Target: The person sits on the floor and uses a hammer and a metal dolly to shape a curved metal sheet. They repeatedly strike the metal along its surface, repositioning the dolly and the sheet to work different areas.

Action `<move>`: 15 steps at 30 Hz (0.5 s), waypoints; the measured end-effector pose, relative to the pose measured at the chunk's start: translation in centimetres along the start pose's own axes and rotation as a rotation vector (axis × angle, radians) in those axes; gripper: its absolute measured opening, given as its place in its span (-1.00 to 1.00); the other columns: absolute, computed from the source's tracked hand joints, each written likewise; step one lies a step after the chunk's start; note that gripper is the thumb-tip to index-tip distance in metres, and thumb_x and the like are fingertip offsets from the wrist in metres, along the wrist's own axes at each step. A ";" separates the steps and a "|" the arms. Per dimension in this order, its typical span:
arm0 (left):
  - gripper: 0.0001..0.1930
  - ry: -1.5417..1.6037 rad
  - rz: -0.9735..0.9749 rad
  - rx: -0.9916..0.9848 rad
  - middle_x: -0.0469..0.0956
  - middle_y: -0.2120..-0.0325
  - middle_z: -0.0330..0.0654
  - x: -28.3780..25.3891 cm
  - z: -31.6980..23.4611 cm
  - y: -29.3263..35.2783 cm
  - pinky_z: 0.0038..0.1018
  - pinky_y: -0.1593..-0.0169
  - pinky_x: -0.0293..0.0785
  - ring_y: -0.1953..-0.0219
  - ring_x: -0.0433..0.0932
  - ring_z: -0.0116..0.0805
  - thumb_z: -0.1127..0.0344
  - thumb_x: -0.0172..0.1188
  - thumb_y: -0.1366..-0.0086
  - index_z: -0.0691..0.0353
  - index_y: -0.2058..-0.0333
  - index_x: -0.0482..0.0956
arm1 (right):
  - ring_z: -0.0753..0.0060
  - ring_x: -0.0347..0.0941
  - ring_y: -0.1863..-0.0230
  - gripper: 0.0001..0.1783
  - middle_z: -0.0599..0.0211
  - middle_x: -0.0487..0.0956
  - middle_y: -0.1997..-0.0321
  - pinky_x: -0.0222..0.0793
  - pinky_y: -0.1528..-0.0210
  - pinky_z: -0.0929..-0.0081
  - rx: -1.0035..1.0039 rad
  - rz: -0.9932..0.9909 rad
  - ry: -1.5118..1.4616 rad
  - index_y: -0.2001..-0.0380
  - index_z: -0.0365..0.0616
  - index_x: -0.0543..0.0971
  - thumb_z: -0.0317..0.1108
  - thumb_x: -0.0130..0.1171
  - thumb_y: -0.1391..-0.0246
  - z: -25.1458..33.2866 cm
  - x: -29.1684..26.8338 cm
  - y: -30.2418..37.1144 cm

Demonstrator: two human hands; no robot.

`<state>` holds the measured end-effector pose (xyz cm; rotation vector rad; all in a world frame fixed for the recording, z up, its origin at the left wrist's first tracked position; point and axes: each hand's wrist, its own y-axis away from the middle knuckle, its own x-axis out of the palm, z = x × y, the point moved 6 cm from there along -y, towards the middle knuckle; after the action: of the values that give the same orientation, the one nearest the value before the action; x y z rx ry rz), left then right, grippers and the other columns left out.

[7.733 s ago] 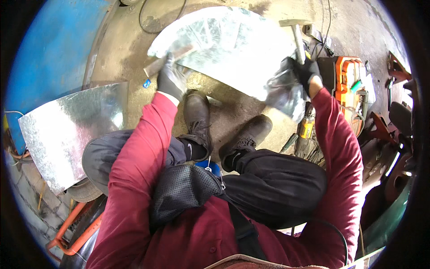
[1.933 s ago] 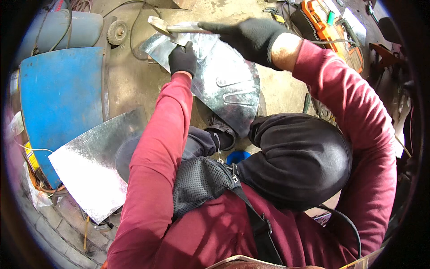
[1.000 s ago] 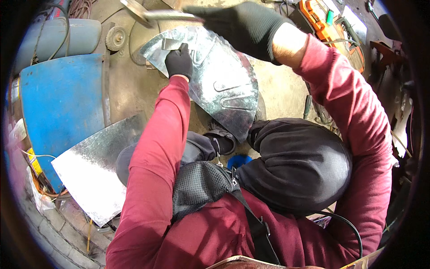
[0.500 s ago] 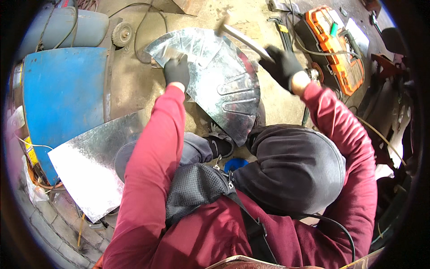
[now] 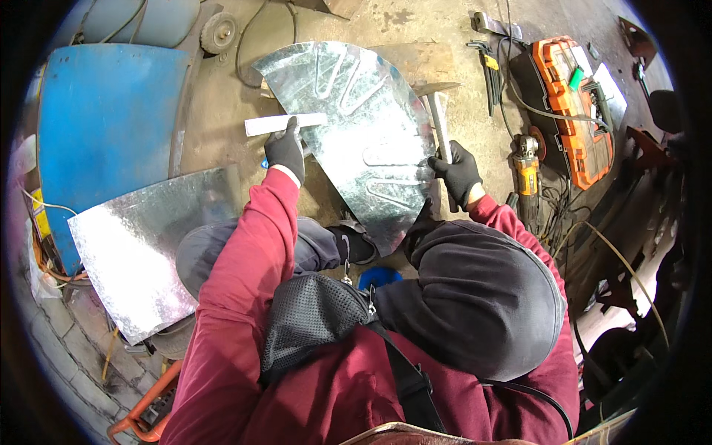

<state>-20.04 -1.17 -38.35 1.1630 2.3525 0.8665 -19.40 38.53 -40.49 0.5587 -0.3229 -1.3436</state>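
A fan-shaped galvanized metal sheet with pressed loop-like grooves lies in front of me, its narrow lower tip between my feet. At its left edge my left hand, in a black glove, is closed around a pale flat-faced bar; the bar's right end overlaps the sheet. My right hand, also gloved, is wrapped round a hammer at the sheet's right edge. The hammer stands nearly upright in the picture, head away from me. Glare hides part of the sheet's surface.
A second bright metal sheet lies at left, beside a blue panel. On the right are an orange-black toolbox, an angle grinder with cables, and a hex key set. A blue round object sits between my legs.
My right hand has brought the raised hammer down and toward me, to the sheet's right edge. The left hand has come nearer with the bar, baring the grooves at the far side.
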 end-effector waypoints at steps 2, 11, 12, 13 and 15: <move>-0.61 -0.022 -0.020 0.006 0.54 -0.18 -0.17 -0.8 0.7 0.7 -0.02 -0.14 0.54 -0.20 0.49 -0.13 0.15 0.18 -0.54 0.14 -0.23 0.49 | 0.59 0.42 0.41 -0.85 0.48 0.55 0.43 0.41 0.28 0.52 0.045 0.028 -0.098 0.30 -0.18 0.57 -0.47 0.39 -0.15 -2.3 0.1 -0.2; -0.74 -0.059 -0.149 0.124 0.69 0.20 -0.23 -4.0 1.7 4.4 -0.40 0.11 0.56 0.22 0.61 -0.39 0.19 0.26 -0.49 0.29 0.06 0.65 | 0.55 0.50 0.31 -0.83 0.45 0.62 0.35 0.48 0.16 0.50 0.142 0.142 -0.041 0.17 -0.21 0.61 -0.51 0.34 -0.16 -2.0 1.4 2.4; -0.73 -0.127 -0.164 0.180 0.70 0.19 -0.21 -4.3 1.1 4.2 -0.41 0.07 0.55 0.20 0.62 -0.38 0.21 0.26 -0.49 0.32 0.06 0.65 | 0.55 0.50 0.31 -0.82 0.46 0.61 0.34 0.48 0.16 0.50 0.142 0.158 0.000 0.16 -0.21 0.62 -0.51 0.34 -0.15 -2.2 1.7 2.5; -0.72 -0.197 -0.178 0.235 0.71 0.17 -0.20 -4.6 0.6 4.1 -0.43 0.04 0.53 0.18 0.63 -0.36 0.22 0.27 -0.49 0.35 0.06 0.66 | 0.55 0.50 0.31 -0.81 0.46 0.61 0.34 0.48 0.16 0.51 0.142 0.173 0.040 0.16 -0.20 0.62 -0.52 0.34 -0.15 -2.4 2.0 2.4; -0.68 -0.495 -0.247 0.526 0.74 0.14 0.00 -4.0 -0.6 4.3 -0.36 -0.05 0.50 0.10 0.68 -0.18 0.26 0.26 -0.47 0.46 0.04 0.64 | 0.53 0.52 0.31 -0.84 0.42 0.63 0.33 0.48 0.18 0.49 0.146 0.186 -0.027 0.19 -0.22 0.61 -0.51 0.33 -0.16 -2.5 2.1 2.4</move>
<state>-15.61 -2.63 -34.77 1.0717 2.2731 -0.1357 -15.69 37.24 -41.41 0.6173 -0.4868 -1.1547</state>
